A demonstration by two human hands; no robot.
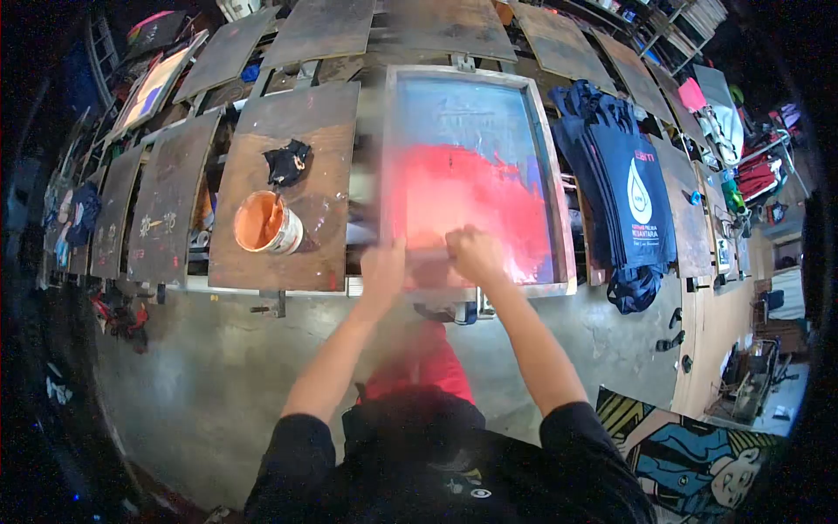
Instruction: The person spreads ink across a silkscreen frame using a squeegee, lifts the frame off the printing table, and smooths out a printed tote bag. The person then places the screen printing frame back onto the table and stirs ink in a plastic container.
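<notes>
A wooden-framed printing screen (552,175) lies in front of me, its blue mesh (463,105) coated with red-pink ink (471,188) over the middle and lower part. Between my fists, near the frame's front end, a squeegee (428,255) spans part of the mesh; it is blurred. My left hand (384,266) is closed around its left end, close to the frame's left side. Closed on the right end is my right hand (476,253), above the inked mesh. The squeegee's lower edge is hard to make out.
Left of the screen, a board (301,223) bears a tub of orange ink (269,225) and a crumpled black cloth (287,163). Dark blue printed bags (624,192) are stacked to the right. More boards (175,201) line the rack. A painted panel (690,458) lies at lower right.
</notes>
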